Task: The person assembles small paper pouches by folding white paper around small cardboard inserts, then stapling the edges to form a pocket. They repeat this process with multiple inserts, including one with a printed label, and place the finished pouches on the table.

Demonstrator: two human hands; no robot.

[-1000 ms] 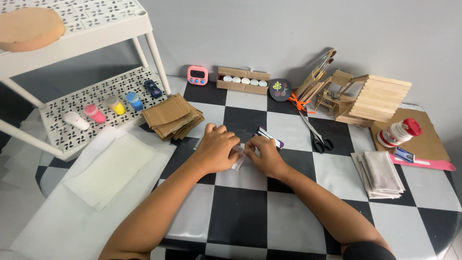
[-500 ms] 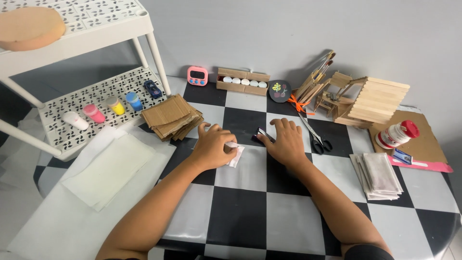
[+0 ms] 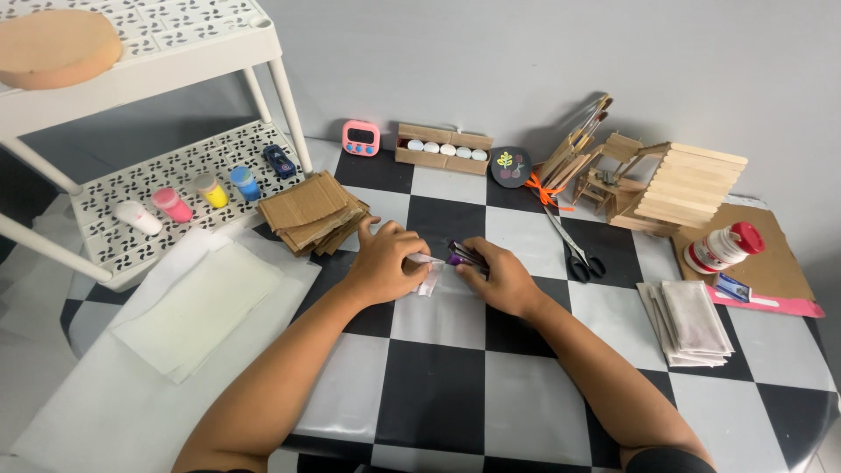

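Pinching a small white paper piece (image 3: 428,273), your left hand (image 3: 384,263) holds it flat on the table (image 3: 438,412) at centre. Your right hand (image 3: 501,278) grips purple sticks (image 3: 462,255) just right of it, fingers closed, long axis pointing left toward the paper.

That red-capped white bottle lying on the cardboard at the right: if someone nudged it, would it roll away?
Probably yes. The bottle lies on its side on the flat brown cardboard sheet, and its body looks round, so a sideways push would likely set it rolling. The wider red cap might curve its path. It looks like smooth plastic, so possibly a bit slippery; its weight cannot be judged.
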